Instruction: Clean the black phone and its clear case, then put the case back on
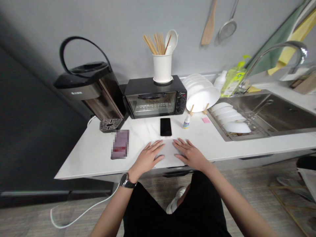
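My left hand (148,157) lies flat on the white counter (93,154), fingers stretched out, holding nothing. A watch sits on that wrist. My right hand (189,153) lies flat beside it, fingers spread, also holding nothing. Both rest on a pale sheet or cloth (168,152) near the counter's front edge. A black phone (166,127) lies face up just beyond the fingertips. A dark red booklet (120,144) lies to the left of my left hand.
At the back stand a water boiler (91,89), a black toaster oven (155,97) with a white utensil holder (162,67) on top, and racked white plates (201,92). A small dropper bottle (186,121) and pink note (206,120) lie nearby. The sink (271,113) holds plates.
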